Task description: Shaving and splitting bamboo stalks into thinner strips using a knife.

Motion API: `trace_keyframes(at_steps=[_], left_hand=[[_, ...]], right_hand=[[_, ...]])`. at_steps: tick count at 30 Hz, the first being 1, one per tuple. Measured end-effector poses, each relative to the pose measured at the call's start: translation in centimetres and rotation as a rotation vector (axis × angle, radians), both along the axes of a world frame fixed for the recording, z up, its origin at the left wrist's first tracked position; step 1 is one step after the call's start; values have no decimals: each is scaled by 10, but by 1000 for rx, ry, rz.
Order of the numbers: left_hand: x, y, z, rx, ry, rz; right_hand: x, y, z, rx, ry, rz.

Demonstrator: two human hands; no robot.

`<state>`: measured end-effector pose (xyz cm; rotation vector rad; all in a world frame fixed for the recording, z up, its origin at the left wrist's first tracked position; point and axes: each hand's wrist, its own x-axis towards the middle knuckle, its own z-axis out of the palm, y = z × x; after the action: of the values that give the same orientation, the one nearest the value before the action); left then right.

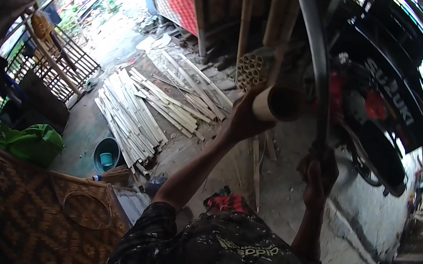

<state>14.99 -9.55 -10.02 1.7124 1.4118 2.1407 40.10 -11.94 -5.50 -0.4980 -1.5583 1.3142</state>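
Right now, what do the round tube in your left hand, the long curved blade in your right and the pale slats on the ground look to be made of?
The tube looks like bamboo: hollow, pale cut end, tan skin. The curved blade seems metal, dull grey with a smooth sheen; its type is unclear. The slats look like split bamboo or light wood, pale, straight and unfinished.

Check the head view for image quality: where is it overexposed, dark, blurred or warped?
Head view: daylight blows out the yard at upper left; the woven mat sits in deep shadow; a black fisheye rim rings the frame. The long blade bows with lens distortion and looks smeared. The left hand on the bamboo tube and the right hand on the blade's handle are dim and soft.
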Motion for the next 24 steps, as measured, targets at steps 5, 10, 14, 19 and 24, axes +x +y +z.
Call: trace_keyframes(at_steps=[5,10,14,19,24], left_hand=[[49,-28,4,-157,45,66],[75,-32,-5,-162,-13,85],[91,-35,-9,-192,0,130],[125,-37,-14,-190,-22,201],[151,-40,-15,-228,-71,228]], right_hand=[[51,-50,-20,72,-85,-164],[89,-80,-28,223,-287,-231],[108,-93,-21,305,-448,-221],[140,-83,-30,286,-521,-166],[168,-72,-21,301,-462,-87]])
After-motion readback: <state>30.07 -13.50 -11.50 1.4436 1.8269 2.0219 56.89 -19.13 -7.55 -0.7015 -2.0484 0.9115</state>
